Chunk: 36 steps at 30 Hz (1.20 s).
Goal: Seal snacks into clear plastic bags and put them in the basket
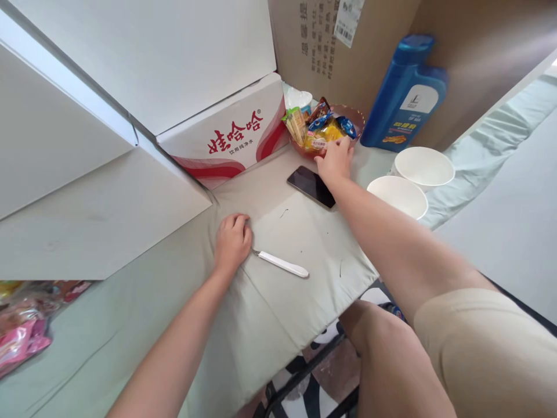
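My left hand [234, 239] rests palm down on the cloth-covered table, fingers curled together. Against its thumb side lies a utensil with a white handle [284, 264]; its metal end disappears beneath the hand, so its kind is hidden. My right hand [337, 162] reaches to the near rim of a reddish see-through bowl [357, 119], fingers bent over the edge and thumb by a yellow snack packet [316, 141]. Other wrapped snacks and a bundle of sticks [296, 125] fill this bowl. Just below the right hand is a black phone [310, 186], lying flat.
A white and red carton [235, 136] stands behind the hands. A blue bottle [402, 98] leans by a brown cardboard box [313, 52]. Two white bowls [424, 165] sit beside my right forearm. Pink packaging [26, 342] is at the far left.
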Tool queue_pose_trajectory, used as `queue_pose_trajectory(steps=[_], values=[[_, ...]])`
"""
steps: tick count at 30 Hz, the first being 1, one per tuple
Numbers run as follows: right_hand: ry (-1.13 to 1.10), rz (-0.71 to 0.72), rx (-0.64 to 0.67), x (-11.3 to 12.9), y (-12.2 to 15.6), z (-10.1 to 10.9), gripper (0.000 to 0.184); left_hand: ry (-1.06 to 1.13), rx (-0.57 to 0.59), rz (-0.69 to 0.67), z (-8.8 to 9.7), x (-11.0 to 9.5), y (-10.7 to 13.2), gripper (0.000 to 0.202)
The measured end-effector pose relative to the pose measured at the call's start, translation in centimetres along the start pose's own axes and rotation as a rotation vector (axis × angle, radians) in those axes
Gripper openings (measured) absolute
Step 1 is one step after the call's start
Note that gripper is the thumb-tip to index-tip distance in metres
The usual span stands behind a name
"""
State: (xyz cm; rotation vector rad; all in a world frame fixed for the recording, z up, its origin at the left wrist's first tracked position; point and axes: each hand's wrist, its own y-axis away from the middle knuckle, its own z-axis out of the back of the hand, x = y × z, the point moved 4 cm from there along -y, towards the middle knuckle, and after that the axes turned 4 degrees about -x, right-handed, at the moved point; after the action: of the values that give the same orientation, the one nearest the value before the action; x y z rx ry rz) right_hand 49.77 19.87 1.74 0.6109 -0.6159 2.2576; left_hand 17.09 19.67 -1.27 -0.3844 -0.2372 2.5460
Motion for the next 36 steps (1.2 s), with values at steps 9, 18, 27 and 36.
queue_pose_trajectory(steps=[9,18,27,36], values=[[0.082,-0.031,0.06,2.4,-4.5,-2.6,0.045,-0.002,-0.005,-0.007,-0.2,0.4,-0.1,0.036],[0.134,0.139,0.204,4.8,-8.8,-5.0,0.065,0.007,-0.007,-0.011,-0.3,0.7,0.2,0.035],[-0.189,0.284,0.368,5.9,-9.6,-8.2,0.095,0.023,0.01,0.022,-0.3,0.8,0.1,0.035],[-0.456,0.257,0.082,8.4,3.8,-2.7,0.049,0.791,-0.076,0.555,1.5,1.5,-0.3,0.026]])
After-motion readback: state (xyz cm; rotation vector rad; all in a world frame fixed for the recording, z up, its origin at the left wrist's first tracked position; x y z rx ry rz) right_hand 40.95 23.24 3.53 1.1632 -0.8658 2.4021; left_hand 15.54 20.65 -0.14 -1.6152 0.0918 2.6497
